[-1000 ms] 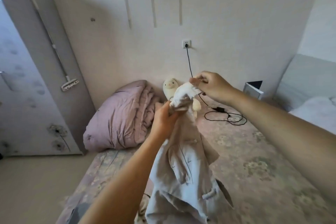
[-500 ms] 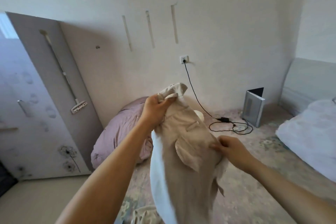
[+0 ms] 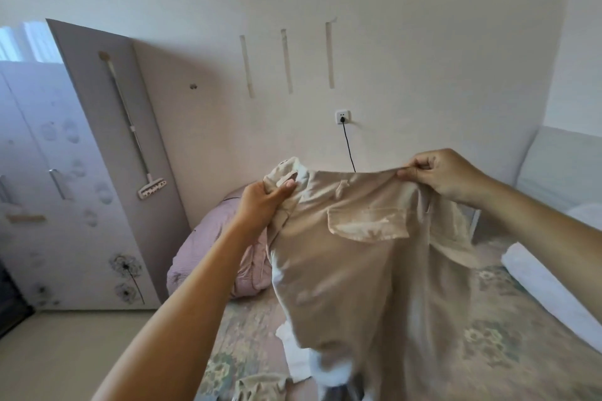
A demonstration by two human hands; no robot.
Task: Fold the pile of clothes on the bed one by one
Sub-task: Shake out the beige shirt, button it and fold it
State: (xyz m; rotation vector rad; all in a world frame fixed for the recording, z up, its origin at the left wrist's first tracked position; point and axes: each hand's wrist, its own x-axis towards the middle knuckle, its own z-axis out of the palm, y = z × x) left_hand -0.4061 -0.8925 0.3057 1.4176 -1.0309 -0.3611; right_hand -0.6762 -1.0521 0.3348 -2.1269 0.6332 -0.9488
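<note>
Fingers (image 3: 412,172) of the right hand (image 3: 443,177) pinch the top edge of a beige shirt (image 3: 358,270) at two o'clock, closed tight on the cloth. At ten o'clock the left hand (image 3: 264,205) bunches the collar in a closed fist. Stretched between both hands, the shirt hangs above the bed (image 3: 508,335), its flap pocket (image 3: 366,226) facing out. More clothes (image 3: 260,386) lie at six o'clock. A pink quilt (image 3: 215,254) sits at nine o'clock, a white pillow (image 3: 540,277) at three, with open bedspread between.
</note>
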